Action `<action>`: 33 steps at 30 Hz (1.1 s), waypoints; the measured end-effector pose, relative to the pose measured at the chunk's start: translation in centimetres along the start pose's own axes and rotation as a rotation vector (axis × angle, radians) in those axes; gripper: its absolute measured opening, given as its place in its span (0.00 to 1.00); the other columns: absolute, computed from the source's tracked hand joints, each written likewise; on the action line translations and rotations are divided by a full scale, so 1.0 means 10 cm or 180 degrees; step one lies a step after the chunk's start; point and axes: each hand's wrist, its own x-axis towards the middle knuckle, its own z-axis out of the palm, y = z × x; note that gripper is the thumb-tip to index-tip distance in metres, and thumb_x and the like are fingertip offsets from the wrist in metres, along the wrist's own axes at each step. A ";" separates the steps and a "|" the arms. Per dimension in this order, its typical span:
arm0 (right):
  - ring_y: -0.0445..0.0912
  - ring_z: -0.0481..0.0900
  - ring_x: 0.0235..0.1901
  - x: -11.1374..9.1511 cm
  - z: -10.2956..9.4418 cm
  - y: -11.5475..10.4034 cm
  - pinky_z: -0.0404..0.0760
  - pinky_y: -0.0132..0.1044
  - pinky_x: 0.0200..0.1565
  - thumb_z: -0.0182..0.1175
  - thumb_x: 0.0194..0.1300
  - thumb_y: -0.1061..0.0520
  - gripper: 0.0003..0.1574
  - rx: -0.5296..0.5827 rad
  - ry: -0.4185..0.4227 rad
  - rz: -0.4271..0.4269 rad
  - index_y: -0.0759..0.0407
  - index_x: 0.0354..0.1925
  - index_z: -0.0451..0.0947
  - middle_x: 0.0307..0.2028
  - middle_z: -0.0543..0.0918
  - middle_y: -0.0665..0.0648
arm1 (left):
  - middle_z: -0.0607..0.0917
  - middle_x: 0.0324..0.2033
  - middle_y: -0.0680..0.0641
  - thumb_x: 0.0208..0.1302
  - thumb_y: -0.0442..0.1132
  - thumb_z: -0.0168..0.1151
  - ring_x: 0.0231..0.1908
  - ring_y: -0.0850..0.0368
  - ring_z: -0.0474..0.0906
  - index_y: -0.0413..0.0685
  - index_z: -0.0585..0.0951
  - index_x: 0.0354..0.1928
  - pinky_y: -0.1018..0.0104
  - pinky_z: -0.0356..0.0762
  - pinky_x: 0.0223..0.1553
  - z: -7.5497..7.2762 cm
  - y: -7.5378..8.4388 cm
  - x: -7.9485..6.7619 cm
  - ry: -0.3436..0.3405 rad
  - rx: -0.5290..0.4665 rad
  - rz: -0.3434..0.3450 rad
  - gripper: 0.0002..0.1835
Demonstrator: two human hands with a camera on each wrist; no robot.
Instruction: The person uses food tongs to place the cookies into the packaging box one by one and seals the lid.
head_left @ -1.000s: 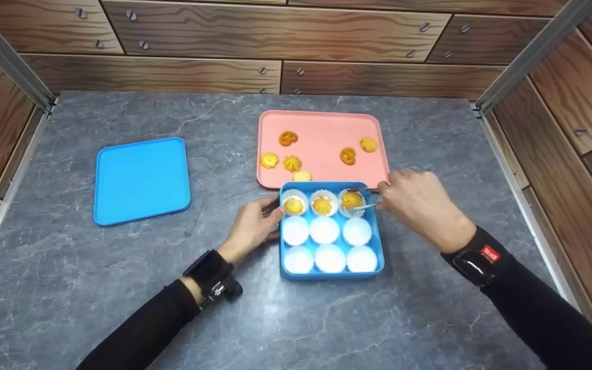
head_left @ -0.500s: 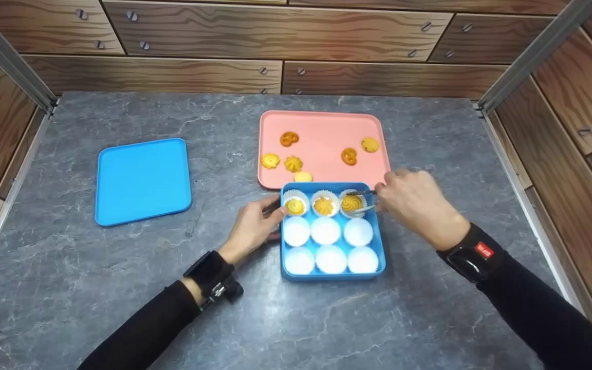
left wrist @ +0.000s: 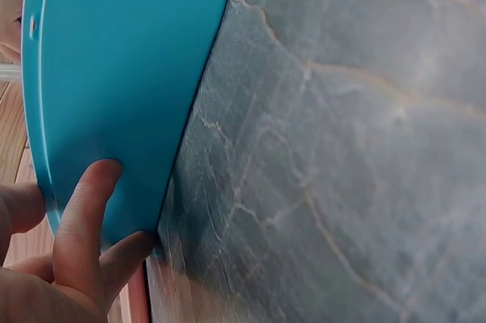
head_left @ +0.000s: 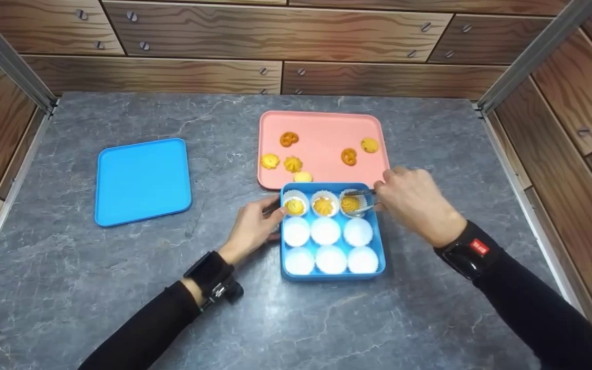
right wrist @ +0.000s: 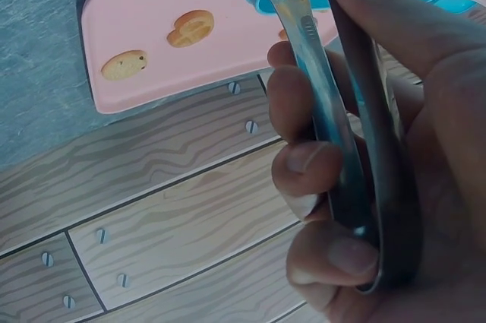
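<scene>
Square blue plastic box [head_left: 333, 276] is touched by left hand [head_left: 255, 226], fingers spread. Swirled golden biscuit [head_left: 350, 204], beside right hand [head_left: 413, 206], is flanked by silver metal tongs [right wrist: 313, 57] gripped there. Three white paper cups [head_left: 326, 230] are filled, six unfilled; six assorted biscuits [head_left: 270, 161] are left on rectangular pink tray [head_left: 327, 131] beyond.

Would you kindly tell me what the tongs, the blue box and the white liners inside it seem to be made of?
Tongs: metal, possibly stainless steel, smooth and shiny, judging by the silvery, reflective arms.
Blue box: probably plastic, smooth with a soft sheen, given its evenly coloured wall.
White liners: likely thin paper, since their edges are finely pleated; glare hides the finish.
</scene>
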 end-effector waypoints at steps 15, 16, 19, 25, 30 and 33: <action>0.45 0.68 0.16 -0.12 -0.06 0.29 0.66 0.36 0.11 0.79 0.56 0.44 0.24 0.0638 0.0437 0.0450 0.62 0.41 0.88 0.21 0.75 0.53 | 0.82 0.61 0.34 0.74 0.39 0.63 0.44 0.50 0.89 0.33 0.72 0.71 0.64 0.93 0.33 -0.02 0.00 0.01 0.0051 0.0117 0.0015 0.28; 0.45 0.69 0.16 -0.12 -0.01 0.32 0.67 0.37 0.10 0.79 0.57 0.44 0.24 0.0642 0.0489 0.0522 0.62 0.42 0.89 0.21 0.76 0.54 | 0.81 0.61 0.34 0.74 0.39 0.63 0.45 0.50 0.88 0.33 0.72 0.71 0.64 0.93 0.34 -0.02 0.00 0.01 0.0047 0.0119 0.0014 0.28; 0.48 0.71 0.15 -0.12 0.15 0.41 0.69 0.42 0.09 0.76 0.61 0.43 0.24 0.0703 0.0535 0.0766 0.63 0.39 0.88 0.21 0.77 0.55 | 0.79 0.63 0.33 0.74 0.38 0.63 0.46 0.48 0.88 0.33 0.72 0.71 0.64 0.93 0.34 0.00 0.00 0.02 0.0009 0.0057 -0.0018 0.28; 0.54 0.73 0.14 -0.07 0.40 0.54 0.74 0.52 0.11 0.67 0.71 0.40 0.27 0.0837 0.0361 0.1213 0.64 0.35 0.87 0.17 0.77 0.57 | 0.77 0.66 0.32 0.74 0.38 0.63 0.43 0.49 0.89 0.34 0.71 0.72 0.63 0.93 0.33 0.01 0.00 0.01 -0.0007 -0.0031 -0.0127 0.29; 0.56 0.73 0.14 0.03 0.49 0.52 0.74 0.54 0.12 0.67 0.70 0.39 0.29 0.0782 0.0275 0.1338 0.63 0.26 0.82 0.15 0.74 0.57 | 0.75 0.67 0.32 0.75 0.38 0.63 0.44 0.48 0.88 0.34 0.69 0.73 0.64 0.93 0.34 0.01 0.00 0.00 -0.0001 -0.0081 -0.0165 0.30; 0.55 0.72 0.13 0.09 0.51 0.49 0.73 0.52 0.11 0.68 0.69 0.39 0.32 0.0758 0.0166 0.1364 0.62 0.20 0.77 0.14 0.72 0.56 | 0.75 0.67 0.32 0.75 0.39 0.63 0.45 0.48 0.88 0.33 0.67 0.74 0.64 0.93 0.35 0.01 0.00 0.00 -0.0012 -0.0105 -0.0185 0.31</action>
